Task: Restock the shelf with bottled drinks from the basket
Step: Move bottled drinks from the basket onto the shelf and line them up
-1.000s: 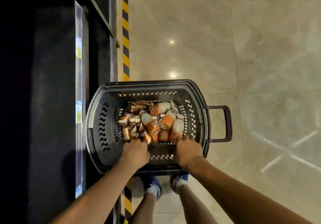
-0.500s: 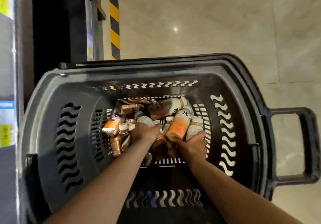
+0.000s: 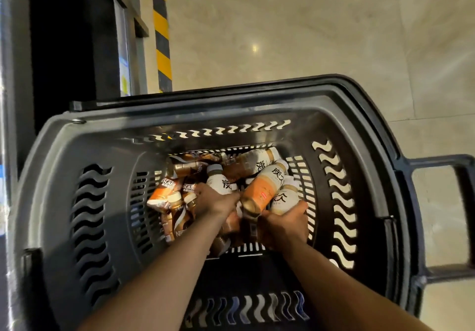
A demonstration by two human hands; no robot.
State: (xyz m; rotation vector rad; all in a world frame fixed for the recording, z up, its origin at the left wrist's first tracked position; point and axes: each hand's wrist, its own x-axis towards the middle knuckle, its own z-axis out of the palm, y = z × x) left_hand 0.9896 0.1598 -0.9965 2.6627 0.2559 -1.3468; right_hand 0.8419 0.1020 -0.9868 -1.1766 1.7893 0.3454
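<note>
A dark grey plastic basket [image 3: 84, 202] stands on the floor and holds several bottled coffee drinks with orange, brown and white labels. Both my arms reach down into it. My left hand [image 3: 213, 199] grips a white-labelled bottle [image 3: 221, 181] near the middle of the pile. My right hand [image 3: 285, 225] curls round a cream bottle [image 3: 284, 201] at the right of the pile. An orange-and-white bottle [image 3: 262, 189] lies tilted between my two hands. Smaller brown bottles [image 3: 167, 189] lie at the left.
The dark shelf unit [image 3: 64, 35] with price labels stands to the left of the basket. A yellow-and-black striped strip [image 3: 160, 30] runs along its base. The basket's pull handle [image 3: 462, 217] sticks out to the right. Beige tiled floor [image 3: 308, 35] spreads beyond.
My view has dropped closer to the basket. Both hands went from its near rim down into the pile and have taken hold of bottles.
</note>
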